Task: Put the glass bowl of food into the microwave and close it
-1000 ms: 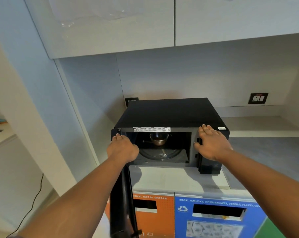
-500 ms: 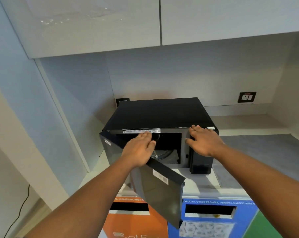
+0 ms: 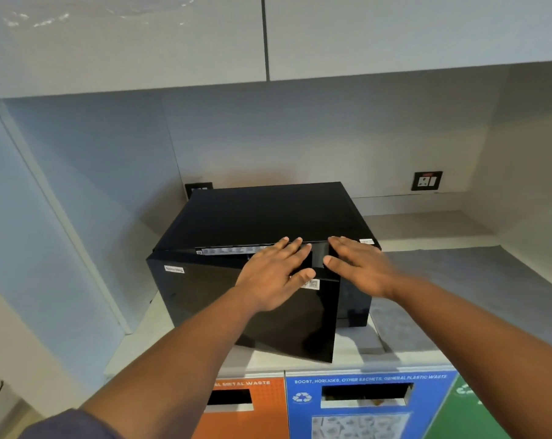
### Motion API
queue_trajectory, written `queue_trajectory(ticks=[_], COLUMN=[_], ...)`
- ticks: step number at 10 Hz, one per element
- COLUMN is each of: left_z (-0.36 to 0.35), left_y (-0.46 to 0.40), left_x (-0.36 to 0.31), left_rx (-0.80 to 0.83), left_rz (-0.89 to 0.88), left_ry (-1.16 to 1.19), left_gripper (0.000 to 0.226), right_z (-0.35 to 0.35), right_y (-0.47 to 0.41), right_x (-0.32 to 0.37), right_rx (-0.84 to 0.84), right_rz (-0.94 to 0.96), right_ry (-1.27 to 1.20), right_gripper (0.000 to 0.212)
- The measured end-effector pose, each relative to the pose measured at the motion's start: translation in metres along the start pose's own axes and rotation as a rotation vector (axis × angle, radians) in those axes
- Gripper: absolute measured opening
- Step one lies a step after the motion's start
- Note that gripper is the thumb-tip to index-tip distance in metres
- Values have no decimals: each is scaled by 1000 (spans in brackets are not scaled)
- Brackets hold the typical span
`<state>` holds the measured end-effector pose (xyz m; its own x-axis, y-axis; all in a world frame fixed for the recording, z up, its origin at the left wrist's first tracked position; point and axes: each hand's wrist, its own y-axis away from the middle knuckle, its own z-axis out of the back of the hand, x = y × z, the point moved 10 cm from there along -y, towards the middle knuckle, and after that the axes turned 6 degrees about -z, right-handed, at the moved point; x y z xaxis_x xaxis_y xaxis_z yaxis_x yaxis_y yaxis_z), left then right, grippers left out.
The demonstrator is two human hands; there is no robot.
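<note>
A black microwave [image 3: 268, 213] stands on the counter under the wall cupboards. Its glossy door [image 3: 224, 299] is swung almost fully against the front, with a thin gap still showing along the top edge. My left hand [image 3: 274, 277] lies flat on the door's upper right part, fingers spread. My right hand [image 3: 357, 267] rests flat on the microwave's right front panel, fingers reaching the top edge. The glass bowl is hidden behind the door.
The pale counter [image 3: 426, 226] runs to the right, with a grey mat [image 3: 477, 280] on it. A wall socket [image 3: 426, 181] sits at the back right. Below the counter edge are an orange waste bin front [image 3: 246, 407] and a blue one [image 3: 366, 403]. A wall panel closes the left side.
The door has swung from wide open on the left to almost closed, pushed by my left hand. The bowl inside has gone out of sight. My right hand stayed on the right panel.
</note>
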<state>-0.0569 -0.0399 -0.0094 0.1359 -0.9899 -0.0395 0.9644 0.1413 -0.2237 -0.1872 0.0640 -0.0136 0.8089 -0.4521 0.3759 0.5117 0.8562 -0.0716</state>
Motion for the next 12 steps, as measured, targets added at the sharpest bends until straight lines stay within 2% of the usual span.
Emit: queue_trajectory(ticks=[1,3,5,9,11,12], left_z=[-4,-10,-14,-14,-9,10], left_y=[-11,-32,-46,-57,-48,-37], left_x=[7,21,28,34,25,13], left_rx=[23,45,49,69,82,10], left_rz=[1,38,64,107,106,94], left_ry=[-25,-54,-92,-101,-117,-121], left_gripper=[81,80,77,78,79,77], right_z=[-1,-4,-8,-10,-9,3], right_y=[3,2,-7,-23,-21,-11], right_x=[5,9,8,5,9,23], right_rx=[13,-149,-262,-281,-224,-255], right_rz=[67,101,29,-48,-47,-19], right_ry=[81,247,286,351,282,237], right_gripper=[95,71,62,59,64,67])
